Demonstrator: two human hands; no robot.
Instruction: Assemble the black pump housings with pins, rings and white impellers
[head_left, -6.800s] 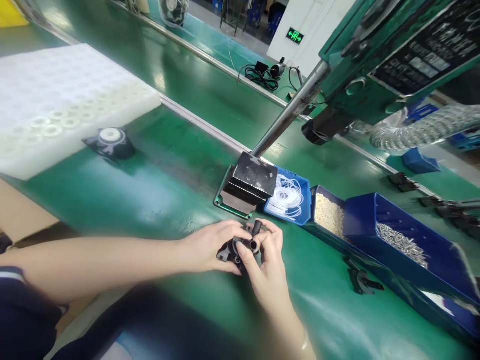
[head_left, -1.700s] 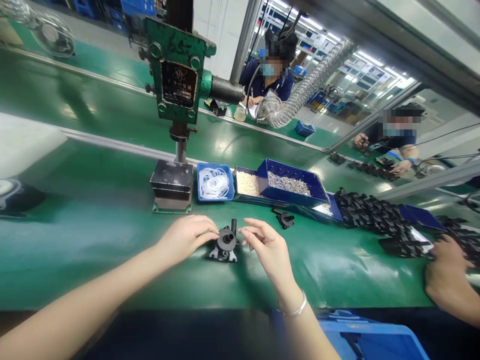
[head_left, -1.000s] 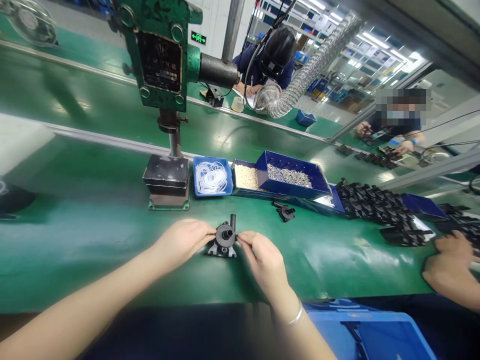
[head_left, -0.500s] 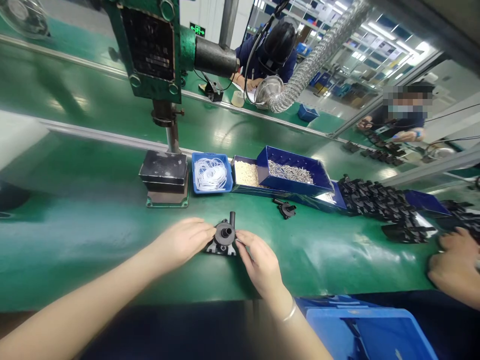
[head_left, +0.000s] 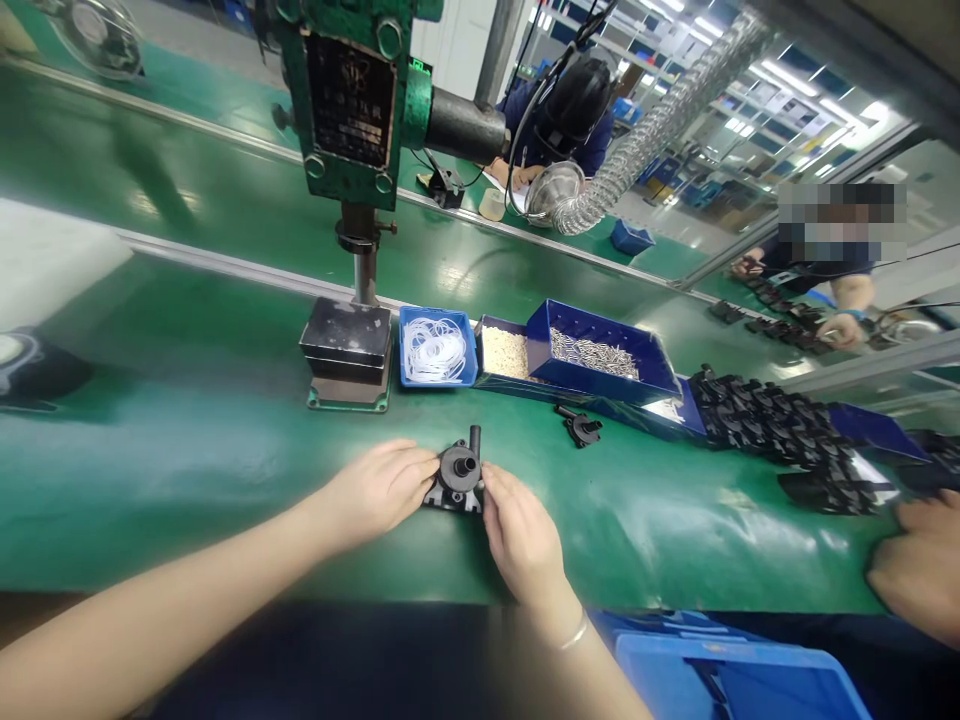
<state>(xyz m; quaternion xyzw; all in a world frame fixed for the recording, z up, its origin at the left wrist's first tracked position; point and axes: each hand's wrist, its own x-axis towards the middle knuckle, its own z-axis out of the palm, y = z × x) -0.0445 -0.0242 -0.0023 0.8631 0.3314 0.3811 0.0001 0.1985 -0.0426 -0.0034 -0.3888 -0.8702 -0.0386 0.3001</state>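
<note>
A black plastic pump housing (head_left: 459, 468) with a round cover, a short centre spout and an upright side pipe sits on the green bench in front of me. My left hand (head_left: 386, 485) grips its left edge, fingers together and thumb hidden. From the right, my right hand (head_left: 521, 525) closes its fingertips on the housing's other edge, just below the side pipe. Whether a small part is pinched between those right fingertips I cannot make out. Farther right lies a second, smaller-looking black pump part (head_left: 581, 427), apart from both hands.
Behind the housing stand a green press (head_left: 349, 110) over a black block (head_left: 346, 335), a blue tray of white rings (head_left: 437, 350), and a blue bin of metal pins (head_left: 600, 355). Black parts (head_left: 772, 415) are stacked right. Another person's hand (head_left: 922, 565) is at the right edge.
The camera view has shifted, so the bench items appear slightly farther right. Both hands stay at the housing, the right fingers now straighter and closer against its side.
</note>
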